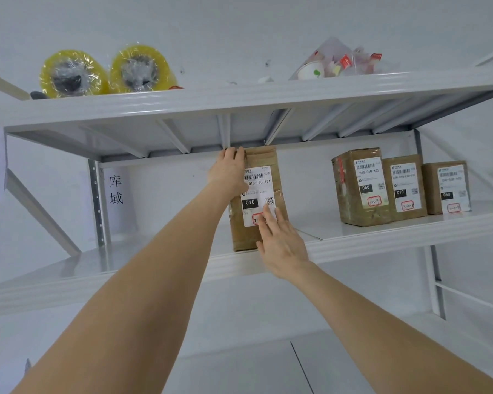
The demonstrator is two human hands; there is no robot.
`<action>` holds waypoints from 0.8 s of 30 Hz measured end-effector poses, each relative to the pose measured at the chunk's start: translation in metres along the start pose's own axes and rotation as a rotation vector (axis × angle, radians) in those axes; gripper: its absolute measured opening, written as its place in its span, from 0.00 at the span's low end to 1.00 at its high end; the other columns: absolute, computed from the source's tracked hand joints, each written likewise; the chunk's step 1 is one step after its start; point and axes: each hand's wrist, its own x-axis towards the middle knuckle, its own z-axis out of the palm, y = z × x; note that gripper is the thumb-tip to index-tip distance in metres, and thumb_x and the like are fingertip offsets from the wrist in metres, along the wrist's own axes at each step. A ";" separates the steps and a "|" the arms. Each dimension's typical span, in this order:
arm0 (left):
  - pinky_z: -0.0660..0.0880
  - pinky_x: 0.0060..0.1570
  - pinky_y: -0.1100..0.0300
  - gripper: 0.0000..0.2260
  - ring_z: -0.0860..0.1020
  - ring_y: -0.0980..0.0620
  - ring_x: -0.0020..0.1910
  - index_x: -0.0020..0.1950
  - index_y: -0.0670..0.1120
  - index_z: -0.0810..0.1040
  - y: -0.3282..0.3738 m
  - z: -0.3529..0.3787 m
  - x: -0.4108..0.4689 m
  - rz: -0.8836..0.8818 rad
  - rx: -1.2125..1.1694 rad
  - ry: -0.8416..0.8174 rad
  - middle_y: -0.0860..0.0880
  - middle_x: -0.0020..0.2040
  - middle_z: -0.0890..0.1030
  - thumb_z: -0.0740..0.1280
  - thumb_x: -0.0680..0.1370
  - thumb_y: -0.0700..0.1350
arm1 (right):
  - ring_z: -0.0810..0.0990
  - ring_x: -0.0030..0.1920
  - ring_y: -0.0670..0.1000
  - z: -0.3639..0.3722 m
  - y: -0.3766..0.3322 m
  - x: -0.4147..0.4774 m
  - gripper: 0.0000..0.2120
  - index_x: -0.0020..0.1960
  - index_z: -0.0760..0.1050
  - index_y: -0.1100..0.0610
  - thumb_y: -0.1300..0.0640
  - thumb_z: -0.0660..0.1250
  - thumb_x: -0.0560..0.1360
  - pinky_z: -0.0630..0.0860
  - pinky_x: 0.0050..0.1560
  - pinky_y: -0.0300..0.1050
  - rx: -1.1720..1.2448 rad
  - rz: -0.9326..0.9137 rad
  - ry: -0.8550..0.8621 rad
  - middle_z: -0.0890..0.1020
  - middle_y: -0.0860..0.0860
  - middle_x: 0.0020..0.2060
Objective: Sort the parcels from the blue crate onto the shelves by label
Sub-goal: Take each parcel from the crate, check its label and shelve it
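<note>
A tall brown parcel [255, 200] stands upright on the middle shelf [382, 240], its base right at the shelf's front edge, as a person steadies it with both hands. The left hand [229, 173] curls over the parcel's upper left corner, fingers wrapped onto the top — a hold that looks meant to keep the tall box from tipping. The right hand [281, 244] lies flat and spread against the lower front face, fingertips over the bottom of the white label [258, 194], seemingly set to push the box back from the edge rather than to grip it.

The label faces outward and reads 010, with a red-framed handwritten mark partly covered by the fingers. Well apart, toward the right end of the same shelf, three smaller parcels [402, 186] stand in a row touching one another, labels forward, marked 060, 010 and 060.

Room is tight overhead — the parcel's top sits close under the ribbed underside of the upper shelf [239, 100], so it can slide back but hardly lift. To the left the shelf lies bare as far as the upright post [97, 200] and a paper sign [116, 191]; to the right there is open shelf before the row. Two wrapped yellow tape rolls [106, 71] and a bag of oddments [339, 61] sit on top. The blue crate is out of view.
</note>
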 end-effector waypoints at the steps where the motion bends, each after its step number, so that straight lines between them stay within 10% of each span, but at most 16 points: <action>1: 0.70 0.63 0.51 0.38 0.57 0.48 0.73 0.76 0.44 0.54 -0.001 0.002 0.001 0.004 0.000 0.000 0.47 0.73 0.59 0.71 0.72 0.45 | 0.41 0.78 0.55 0.002 0.000 0.001 0.29 0.79 0.44 0.58 0.50 0.50 0.83 0.45 0.76 0.48 0.002 0.004 -0.010 0.38 0.51 0.78; 24: 0.68 0.67 0.52 0.37 0.57 0.45 0.72 0.75 0.42 0.56 -0.026 0.047 0.035 0.103 -0.055 -0.005 0.44 0.72 0.59 0.72 0.71 0.40 | 0.62 0.71 0.56 0.018 -0.006 0.040 0.26 0.77 0.56 0.58 0.48 0.47 0.83 0.60 0.70 0.48 0.017 0.043 -0.151 0.47 0.52 0.78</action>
